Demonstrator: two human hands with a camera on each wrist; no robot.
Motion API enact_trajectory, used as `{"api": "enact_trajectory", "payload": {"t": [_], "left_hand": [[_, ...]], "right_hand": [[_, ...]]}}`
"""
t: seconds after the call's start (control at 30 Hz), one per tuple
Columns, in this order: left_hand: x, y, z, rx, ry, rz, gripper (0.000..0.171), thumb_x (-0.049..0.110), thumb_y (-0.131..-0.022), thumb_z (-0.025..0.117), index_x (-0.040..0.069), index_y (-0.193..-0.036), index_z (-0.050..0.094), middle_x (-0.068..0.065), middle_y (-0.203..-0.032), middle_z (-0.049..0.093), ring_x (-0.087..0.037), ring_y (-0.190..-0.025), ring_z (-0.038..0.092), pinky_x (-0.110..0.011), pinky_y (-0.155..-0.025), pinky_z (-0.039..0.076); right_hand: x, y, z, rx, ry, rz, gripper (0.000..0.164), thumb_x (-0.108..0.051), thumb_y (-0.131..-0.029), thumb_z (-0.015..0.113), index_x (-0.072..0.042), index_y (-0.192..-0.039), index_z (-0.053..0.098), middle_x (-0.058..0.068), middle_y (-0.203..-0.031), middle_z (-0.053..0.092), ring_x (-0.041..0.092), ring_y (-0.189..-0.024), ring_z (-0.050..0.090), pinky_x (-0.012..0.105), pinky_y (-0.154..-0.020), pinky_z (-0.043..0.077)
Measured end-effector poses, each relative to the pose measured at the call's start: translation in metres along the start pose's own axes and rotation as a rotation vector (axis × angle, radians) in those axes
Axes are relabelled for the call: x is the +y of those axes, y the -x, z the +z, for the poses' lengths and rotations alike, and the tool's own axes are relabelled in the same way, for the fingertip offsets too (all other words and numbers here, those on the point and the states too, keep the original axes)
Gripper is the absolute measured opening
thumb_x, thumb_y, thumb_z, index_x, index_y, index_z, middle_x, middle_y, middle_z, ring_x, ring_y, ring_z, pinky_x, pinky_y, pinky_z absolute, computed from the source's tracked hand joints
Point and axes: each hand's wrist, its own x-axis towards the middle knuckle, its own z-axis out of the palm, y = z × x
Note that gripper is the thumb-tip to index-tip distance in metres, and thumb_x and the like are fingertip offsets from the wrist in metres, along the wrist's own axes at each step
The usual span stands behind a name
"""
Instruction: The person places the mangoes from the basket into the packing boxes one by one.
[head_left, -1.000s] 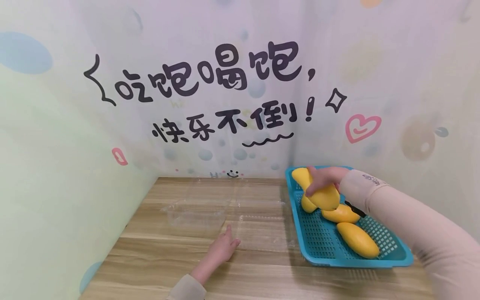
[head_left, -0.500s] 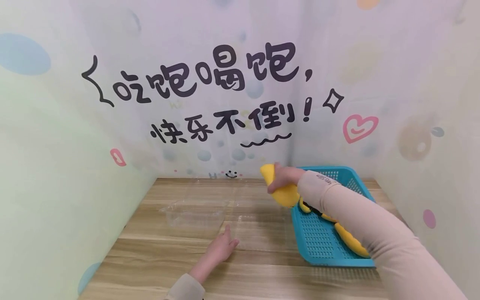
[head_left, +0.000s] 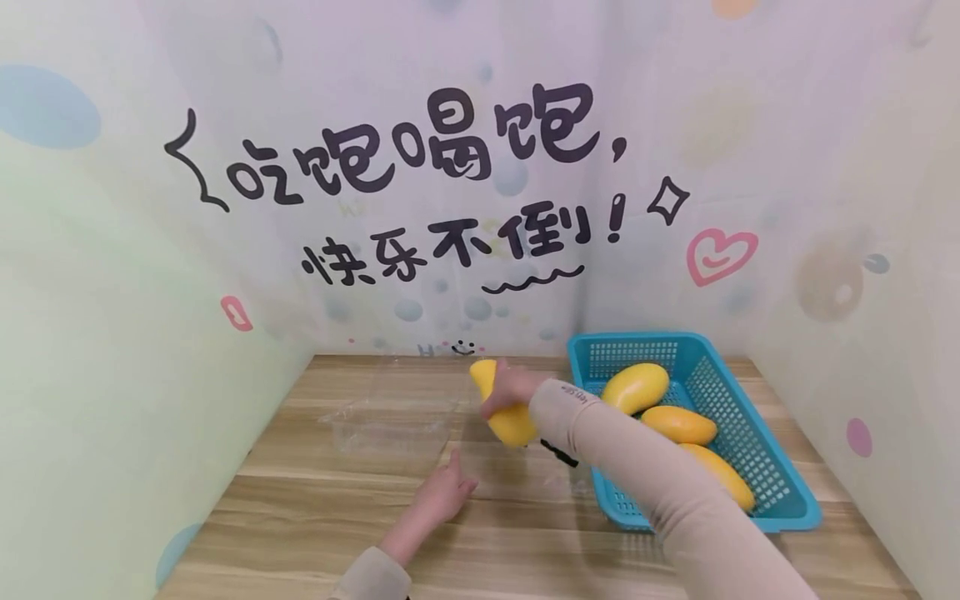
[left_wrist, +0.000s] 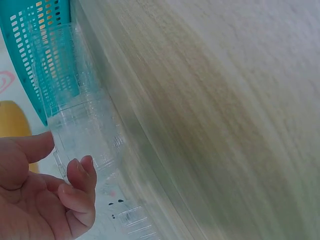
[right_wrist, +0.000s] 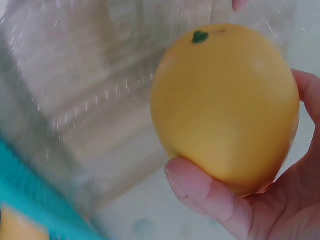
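My right hand (head_left: 510,390) grips a yellow mango (head_left: 513,423), its thumb and fingers curled round the sides. In the right wrist view the mango (right_wrist: 225,110) shows a small green mark near one end. It hangs over the right part of a clear plastic clamshell container (head_left: 393,427), which lies unfolded on the table. My left hand (head_left: 444,493) is low at the container's near edge, index finger pointing forward at it and thumb held apart. In the left wrist view the left hand (left_wrist: 50,200) has some fingers bent beside the clear plastic (left_wrist: 87,130).
A teal perforated basket (head_left: 783,527) stands on the right of the wood-grain table (head_left: 300,533), with three mangoes (head_left: 678,425) visible in it; my right sleeve (head_left: 660,483) covers part of its near left side. A patterned wall covering (head_left: 450,317) rises behind the table.
My right hand has carried the mango left out of the basket, over the clear container. More of the mangoes in the basket show again. The left hand has stayed in place.
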Motion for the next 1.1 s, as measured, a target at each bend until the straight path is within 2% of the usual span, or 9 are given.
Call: {"api": "enact_trajectory", "payload": {"t": [0.2, 0.3, 0.47, 0.63, 0.87, 1.1], "left_hand": [[0.002, -0.002, 0.001, -0.009, 0.004, -0.018, 0.065, 0.02, -0.09, 0.056, -0.019, -0.132, 0.027, -0.025, -0.094, 0.063, -0.039, -0.096, 0.059, -0.052, -0.084, 0.047], [0.004, -0.003, 0.001, -0.013, 0.004, -0.03, 0.065, 0.02, -0.09, 0.056, -0.019, -0.132, 0.027, -0.024, -0.094, 0.063, -0.039, -0.095, 0.059, -0.052, -0.082, 0.048], [0.005, -0.003, 0.0, -0.011, 0.001, -0.038, 0.065, 0.021, -0.09, 0.056, -0.019, -0.133, 0.027, -0.031, -0.104, 0.059, -0.043, -0.101, 0.056, -0.053, -0.085, 0.046], [0.004, -0.003, 0.001, -0.004, -0.008, -0.038, 0.065, 0.021, -0.09, 0.057, -0.018, -0.133, 0.028, -0.035, -0.108, 0.056, -0.044, -0.103, 0.054, -0.054, -0.086, 0.045], [0.004, -0.004, 0.003, 0.002, -0.014, -0.042, 0.065, 0.022, -0.09, 0.057, -0.018, -0.132, 0.028, -0.034, -0.108, 0.056, -0.044, -0.102, 0.055, -0.053, -0.085, 0.047], [0.005, -0.004, 0.001, -0.01, -0.011, -0.063, 0.066, 0.022, -0.09, 0.057, -0.019, -0.132, 0.028, -0.034, -0.109, 0.056, -0.043, -0.101, 0.056, -0.053, -0.081, 0.048]], "right_hand": [[0.003, -0.012, 0.035, 0.101, 0.04, -0.043, 0.1, -0.028, -0.061, 0.078, -0.009, -0.142, 0.021, 0.016, -0.106, 0.048, 0.025, -0.085, 0.051, 0.037, -0.067, 0.05], [0.004, -0.015, 0.045, 0.126, 0.039, -0.023, 0.102, -0.029, -0.061, 0.078, -0.004, -0.141, 0.02, 0.018, -0.111, 0.045, 0.026, -0.088, 0.049, 0.038, -0.072, 0.05], [0.009, -0.016, 0.058, 0.145, 0.025, 0.01, 0.098, -0.028, -0.061, 0.08, 0.0, -0.138, 0.024, 0.02, -0.112, 0.047, 0.027, -0.09, 0.05, 0.04, -0.079, 0.05], [0.016, -0.02, 0.069, 0.171, 0.056, -0.013, 0.093, -0.03, -0.059, 0.081, 0.004, -0.13, 0.031, 0.019, -0.107, 0.048, 0.026, -0.088, 0.05, 0.038, -0.08, 0.049], [0.017, -0.016, 0.079, 0.17, 0.135, -0.035, 0.103, -0.032, -0.058, 0.079, 0.006, -0.137, 0.023, 0.025, -0.111, 0.048, 0.028, -0.089, 0.05, 0.039, -0.082, 0.048], [0.024, -0.023, 0.09, 0.169, 0.101, -0.01, 0.108, -0.031, -0.058, 0.08, 0.003, -0.14, 0.018, 0.026, -0.114, 0.045, 0.028, -0.086, 0.051, 0.041, -0.081, 0.048]]}}
